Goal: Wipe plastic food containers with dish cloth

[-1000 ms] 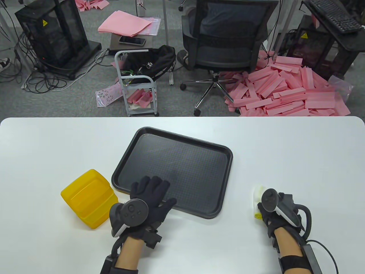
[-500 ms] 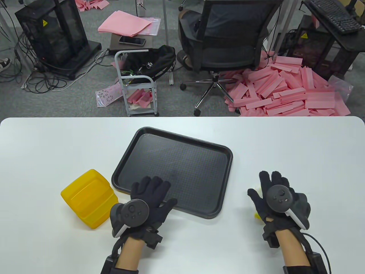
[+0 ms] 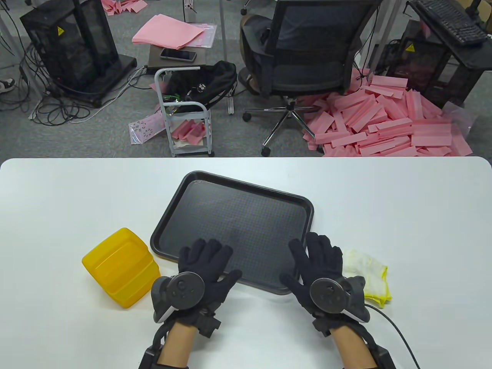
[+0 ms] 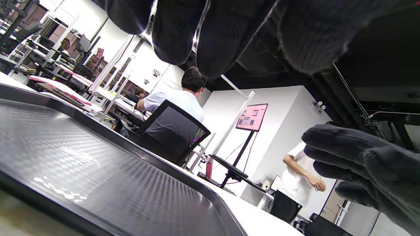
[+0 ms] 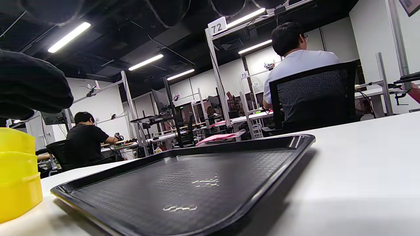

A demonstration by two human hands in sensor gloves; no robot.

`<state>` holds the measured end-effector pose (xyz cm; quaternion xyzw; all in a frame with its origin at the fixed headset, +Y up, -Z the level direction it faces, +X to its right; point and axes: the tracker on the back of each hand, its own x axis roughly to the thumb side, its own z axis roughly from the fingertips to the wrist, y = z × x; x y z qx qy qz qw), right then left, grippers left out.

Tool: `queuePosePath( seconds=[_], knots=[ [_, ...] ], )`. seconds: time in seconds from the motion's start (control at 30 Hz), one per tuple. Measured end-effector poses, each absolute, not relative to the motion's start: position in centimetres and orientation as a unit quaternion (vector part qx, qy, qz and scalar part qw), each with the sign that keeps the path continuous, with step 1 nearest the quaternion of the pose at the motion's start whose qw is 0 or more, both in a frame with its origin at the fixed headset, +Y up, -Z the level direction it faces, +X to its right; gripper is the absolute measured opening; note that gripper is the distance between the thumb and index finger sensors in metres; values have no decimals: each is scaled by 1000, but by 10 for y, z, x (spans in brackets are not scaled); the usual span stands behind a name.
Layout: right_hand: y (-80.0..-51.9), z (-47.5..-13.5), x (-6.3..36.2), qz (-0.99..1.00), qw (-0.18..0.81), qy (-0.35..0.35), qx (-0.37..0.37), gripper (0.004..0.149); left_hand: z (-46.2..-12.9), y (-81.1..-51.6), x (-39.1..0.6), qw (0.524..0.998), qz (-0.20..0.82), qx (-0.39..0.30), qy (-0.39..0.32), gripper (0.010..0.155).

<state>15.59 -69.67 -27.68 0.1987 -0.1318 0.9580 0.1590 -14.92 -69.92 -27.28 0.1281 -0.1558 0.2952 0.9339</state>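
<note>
Yellow plastic containers (image 3: 119, 267), stacked, lie on the white table left of the black tray (image 3: 246, 215); they also show at the left edge of the right wrist view (image 5: 16, 177). A white dish cloth with yellow trim (image 3: 367, 271) lies on the table right of the tray. My left hand (image 3: 209, 261) is open and flat over the tray's near left edge. My right hand (image 3: 315, 259) is open and empty over the tray's near right corner, just left of the cloth. The tray fills the left wrist view (image 4: 98, 183) and the right wrist view (image 5: 197, 183).
The tray holds nothing. Beyond the table's far edge are an office chair (image 3: 307, 50) with a person in it, a small cart (image 3: 184, 111) and pink foam strips (image 3: 384, 123) on the floor.
My right hand let go of the cloth, opened, and moved left to the tray's near right corner. The cloth now lies spread on the table. My left hand barely moved.
</note>
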Motion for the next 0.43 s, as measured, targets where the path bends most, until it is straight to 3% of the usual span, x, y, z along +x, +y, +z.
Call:
queuePosePath(
  seconds=[0.43],
  knots=[
    [-695, -277, 156, 959, 160, -136, 193, 80, -272, -700, -145, 936, 289, 123, -158, 71]
  ],
)
